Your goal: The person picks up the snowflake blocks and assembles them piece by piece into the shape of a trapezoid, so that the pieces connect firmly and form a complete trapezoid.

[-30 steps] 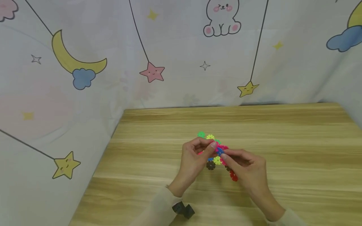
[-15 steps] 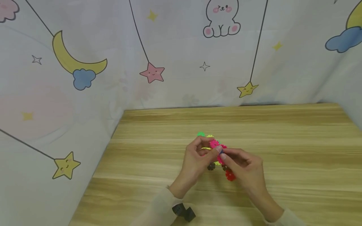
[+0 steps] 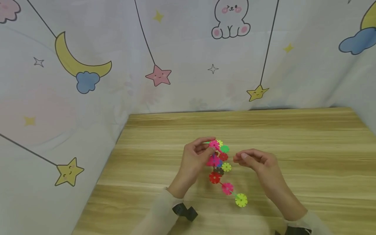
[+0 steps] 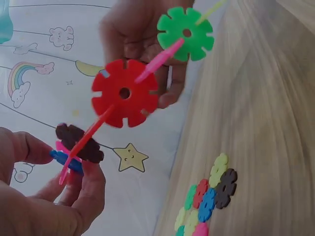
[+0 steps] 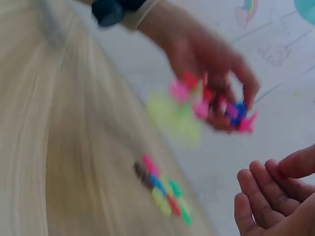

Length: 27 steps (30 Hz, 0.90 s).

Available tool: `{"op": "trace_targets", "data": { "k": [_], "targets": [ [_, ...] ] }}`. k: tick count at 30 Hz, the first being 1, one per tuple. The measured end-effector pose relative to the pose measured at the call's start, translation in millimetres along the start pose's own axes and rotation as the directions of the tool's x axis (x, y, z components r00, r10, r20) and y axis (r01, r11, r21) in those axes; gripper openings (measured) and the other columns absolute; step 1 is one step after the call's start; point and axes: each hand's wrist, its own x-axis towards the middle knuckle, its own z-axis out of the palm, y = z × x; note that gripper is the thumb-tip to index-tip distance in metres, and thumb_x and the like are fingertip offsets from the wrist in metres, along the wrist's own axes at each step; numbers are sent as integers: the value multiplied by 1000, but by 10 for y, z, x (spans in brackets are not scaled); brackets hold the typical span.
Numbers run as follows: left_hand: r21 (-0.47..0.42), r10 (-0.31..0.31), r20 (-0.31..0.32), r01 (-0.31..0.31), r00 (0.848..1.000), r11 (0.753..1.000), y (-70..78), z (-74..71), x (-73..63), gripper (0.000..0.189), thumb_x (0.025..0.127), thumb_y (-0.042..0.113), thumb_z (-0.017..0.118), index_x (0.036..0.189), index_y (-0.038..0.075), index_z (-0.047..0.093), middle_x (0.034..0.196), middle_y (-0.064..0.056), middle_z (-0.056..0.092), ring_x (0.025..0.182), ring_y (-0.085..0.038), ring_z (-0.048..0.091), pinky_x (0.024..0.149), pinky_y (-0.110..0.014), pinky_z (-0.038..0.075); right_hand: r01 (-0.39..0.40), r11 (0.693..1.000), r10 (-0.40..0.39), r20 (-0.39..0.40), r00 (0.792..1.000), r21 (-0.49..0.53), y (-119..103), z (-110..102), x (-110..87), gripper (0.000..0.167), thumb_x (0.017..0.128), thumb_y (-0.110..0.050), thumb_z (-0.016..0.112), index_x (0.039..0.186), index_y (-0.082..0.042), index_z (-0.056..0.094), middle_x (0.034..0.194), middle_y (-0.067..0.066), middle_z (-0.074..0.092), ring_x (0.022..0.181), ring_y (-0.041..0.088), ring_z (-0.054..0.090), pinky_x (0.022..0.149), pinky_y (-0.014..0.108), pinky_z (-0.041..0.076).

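Observation:
My left hand [image 3: 192, 161] pinches a blue snowflake disc [image 4: 66, 160] between thumb and fingers, above the table. It belongs to a chain of slotted plastic discs joined edge to edge. A dark brown disc [image 4: 76, 140], a red disc [image 4: 110, 81] and a green disc [image 4: 199, 42] follow along it, with pink and orange ones seen edge-on between. In the head view the chain slants towards the front right, ending in a yellow disc [image 3: 241, 203]. My right hand [image 3: 261, 164] is apart from it on the right, fingers loosely bent and holding nothing.
Loose snowflake discs, among them a green one [image 3: 225, 149] and a yellow one [image 3: 226, 167], lie on the wooden table [image 3: 308, 156] behind and beneath the held chain. A printed curtain [image 3: 188, 94] hangs along the table's back edge.
Both hands were together on the pieces; the right hand has let go and drawn away rightward. My left hand has shifted left with the chain, whose end now shows below it.

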Motion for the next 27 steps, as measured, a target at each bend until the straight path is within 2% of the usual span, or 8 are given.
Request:
{"op": "trace_targets", "data": {
  "k": [3,6,10,13,18,22,26,27],
  "targets": [
    [-7,0,6,0,1000,1000,19,-54,21,36,99,4,68,133,13,75,85,2,67,71,-10,51,63,-20,45,1,991,-7,-41,999,-136,172,-27,133,29,107,-21,69,122,3,75,114,6,83,98,8,77,89,21,62],
    [12,3,25,-3,1000,1000,33,-82,28,34,101,5,65,132,13,76,80,5,63,65,-11,41,57,-21,36,11,959,-15,-15,1000,-283,360,-12,241,22,102,-16,74,120,-3,77,115,13,81,90,9,73,77,22,60],
    [21,14,59,-15,998,1000,46,-87,27,27,104,7,63,127,7,78,104,-4,78,81,-5,60,71,-18,50,59,908,-49,34,998,-415,533,63,297,23,94,-13,82,116,-6,78,99,10,79,75,7,64,62,23,53],
    [-4,13,86,-13,996,1000,59,-82,23,24,105,8,66,124,4,79,127,-13,78,103,-7,72,89,-20,58,99,876,-102,20,995,-473,593,136,293,27,87,-13,89,112,-8,79,96,6,79,72,7,59,62,22,49],
    [-25,-19,105,22,994,999,77,-75,22,22,104,10,70,124,4,79,125,-16,77,94,-10,78,83,-22,63,127,831,-161,-15,987,-542,606,229,273,30,83,-14,93,109,-11,79,104,4,81,81,10,60,71,21,49],
    [-20,-14,95,16,995,1000,72,-81,19,23,104,12,69,124,3,78,121,-15,78,83,-6,71,69,-18,58,118,848,-148,-17,989,-517,597,230,257,33,83,-8,92,113,-9,77,105,6,80,89,14,68,75,21,55],
    [-28,11,85,-9,996,1000,59,-91,25,24,105,12,68,124,1,78,125,-14,78,92,-8,71,74,-18,57,95,885,-122,-29,992,-455,594,186,239,35,84,-1,88,116,-6,76,107,9,79,92,15,70,76,20,58],
    [-36,15,85,-12,996,999,57,-93,29,24,105,11,68,124,0,77,127,-14,78,100,-9,73,82,-19,60,83,896,-111,-39,993,-436,595,171,237,35,84,0,87,117,-6,76,109,11,79,92,13,71,76,20,59]
  ]
}}
